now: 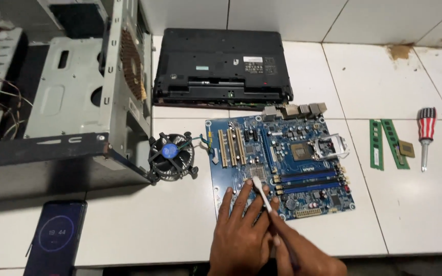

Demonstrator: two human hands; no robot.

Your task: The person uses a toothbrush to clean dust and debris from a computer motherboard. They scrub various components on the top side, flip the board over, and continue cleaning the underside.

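Resting on the near edge of a blue motherboard (282,168), the left hand (241,240) lies flat with its fingers (239,197) spread open, gripping nothing. The right hand (303,255) comes in just beside it from the lower right, its fingers (273,204) closed around a white cotton swab (262,193), which slants up and to the left with its tip over the board's lower middle area, near the blue memory slots.

The motherboard lies flat on the white tiled table (425,214), with its open processor socket (328,147) toward the right side. Just left of the board sits a round black cooler fan (171,156), its wires running to the board's upper left corner. Beyond the fan, an opened grey computer case (72,97) fills the left side. A black laptop (221,66) lies upside down behind the board. Well to the right lie two green memory sticks (384,144), a small square processor chip (406,148) touching one of them, and a screwdriver (425,137) with a red, white and blue handle. A phone (54,237) with a lit screen lies at the near left edge. Nothing stands between the hands and the board.
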